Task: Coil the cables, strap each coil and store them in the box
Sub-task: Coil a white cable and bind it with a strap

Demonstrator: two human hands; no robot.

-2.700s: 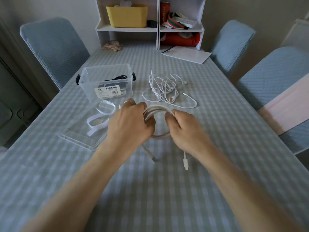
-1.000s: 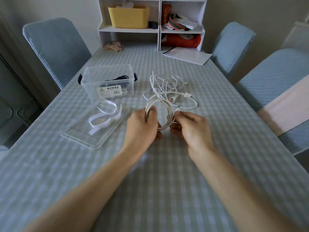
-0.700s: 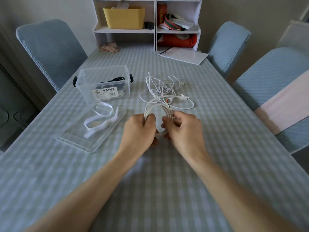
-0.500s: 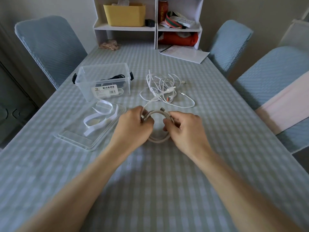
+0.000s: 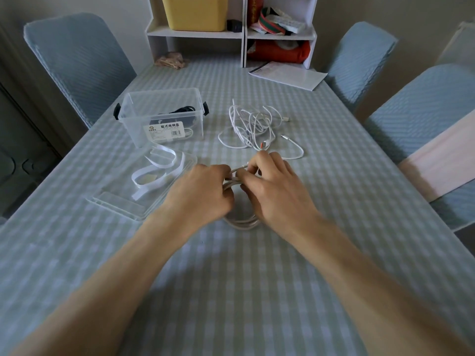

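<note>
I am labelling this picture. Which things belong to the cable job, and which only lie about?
Job:
coiled cable, held by left hand and right hand
loose cables
straps
clear box
lid

Lying about:
papers
yellow bin
chairs

I am looking at a home dining room. The long surface (image 5: pixel 231 291) wears a pale green and white checked cloth, and chairs in quilted blue slipcovers (image 5: pixel 77 62) stand along both sides. At the far end a small white shelf unit (image 5: pixel 244 34) sits on the cloth, stuffed with household odds and ends: a yellow plastic bin (image 5: pixel 196 14), a red pouch (image 5: pixel 279 51) and a striped band (image 5: pixel 268 21). A loose sheaf of papers (image 5: pixel 288 75) lies in front of it. The plain wall (image 5: pixel 331 11) behind looks domestic to me, nothing like a shop or workshop.
</note>
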